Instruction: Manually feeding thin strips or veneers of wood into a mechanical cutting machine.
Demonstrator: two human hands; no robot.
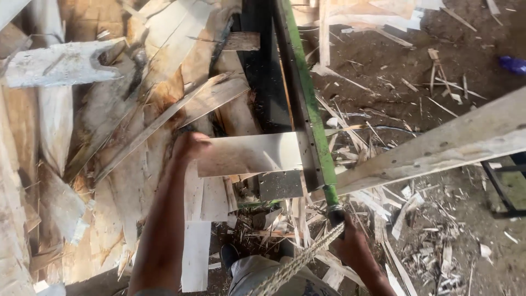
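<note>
Right hand [353, 249] grips green lever [307, 104]; its long axis points away.

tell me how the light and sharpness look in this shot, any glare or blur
Head view: hard sunlight washes out the pale plank at right and the veneer sheet held by the left hand; the gap beside the green-edged blade falls into deep shadow; the right hand and rope look slightly soft, and the frame edges bend a little.

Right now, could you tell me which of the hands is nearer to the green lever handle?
Right. The right hand grips the lower end of the green lever handle; the left hand is off to its left, holding the pale wood sheet.
</note>
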